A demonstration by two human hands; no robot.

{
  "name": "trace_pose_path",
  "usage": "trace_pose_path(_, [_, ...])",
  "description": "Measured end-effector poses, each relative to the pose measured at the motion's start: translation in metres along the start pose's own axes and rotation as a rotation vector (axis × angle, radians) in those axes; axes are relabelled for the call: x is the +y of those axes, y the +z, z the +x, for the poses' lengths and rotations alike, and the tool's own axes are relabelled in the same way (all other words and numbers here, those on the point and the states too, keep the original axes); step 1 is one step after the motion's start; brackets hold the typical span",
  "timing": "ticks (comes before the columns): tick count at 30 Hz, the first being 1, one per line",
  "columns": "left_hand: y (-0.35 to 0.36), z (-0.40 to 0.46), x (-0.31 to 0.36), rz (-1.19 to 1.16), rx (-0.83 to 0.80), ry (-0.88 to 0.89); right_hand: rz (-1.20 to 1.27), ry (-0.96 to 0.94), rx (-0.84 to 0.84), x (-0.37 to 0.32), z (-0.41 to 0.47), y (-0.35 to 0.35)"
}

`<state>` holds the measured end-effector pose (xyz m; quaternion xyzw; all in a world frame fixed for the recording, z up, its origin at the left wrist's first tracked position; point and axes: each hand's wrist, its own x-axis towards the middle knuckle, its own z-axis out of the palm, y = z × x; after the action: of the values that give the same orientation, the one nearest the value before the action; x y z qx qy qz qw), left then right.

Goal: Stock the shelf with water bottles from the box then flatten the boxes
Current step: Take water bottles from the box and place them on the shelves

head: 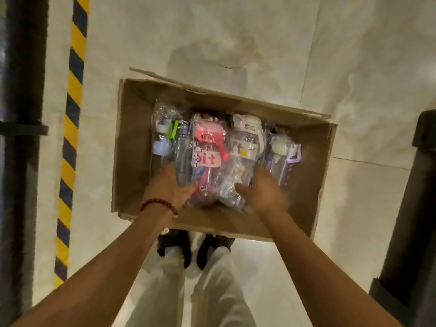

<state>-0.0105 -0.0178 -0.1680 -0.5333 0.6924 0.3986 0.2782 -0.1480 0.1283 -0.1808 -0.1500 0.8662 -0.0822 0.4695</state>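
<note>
Inside the open cardboard box (132,161), which stands on the pale tiled floor (259,43), several plastic-wrapped water bottles lie side by side. Nearest the box's left wall lies a dark bottle (165,142) with a white cap and green clip; beside it toward the middle lies a pink-lidded bottle (207,156) with a pink label. Next comes a white-lidded bottle (245,147), and nearest the box's right wall a purple-handled bottle (283,156).

Both hands reach down into the box from its near wall. The left hand (168,185) rests on the lower parts of the dark and pink-lidded bottles; its thumb points toward the pink-lidded bottle, and its fingers (166,169) lie loosely spread over the wrapping, not visibly curled round either. A red bead bracelet (160,205) circles its wrist. The right hand (264,191) is blurred; its fingers (262,172) appear relaxed and apart, touching the wrapping between the white-lidded and purple-handled bottles, its thumb against the white-lidded bottle's base.

Left of the box, a yellow-and-black striped strip (73,138) runs along the floor.
</note>
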Motion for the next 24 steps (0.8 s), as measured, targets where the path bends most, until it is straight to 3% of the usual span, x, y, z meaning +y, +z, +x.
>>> trace_pose_path(10, [0.069,0.071,0.01,-0.071,0.168,0.022,0.386,0.262,0.033,0.002,0.075,0.059])
trace_pose_path(14, [0.076,0.075,0.013,-0.191,0.114,0.037,0.506,0.325,0.059,0.007,0.092,0.06])
trace_pose_path(18, [0.081,0.082,0.013,-0.36,0.013,-0.009,0.596,0.283,0.095,0.019,0.09,0.061])
trace_pose_path(24, [0.09,0.083,0.011,-0.534,0.096,-0.04,0.724,0.246,0.097,0.02,0.086,0.054])
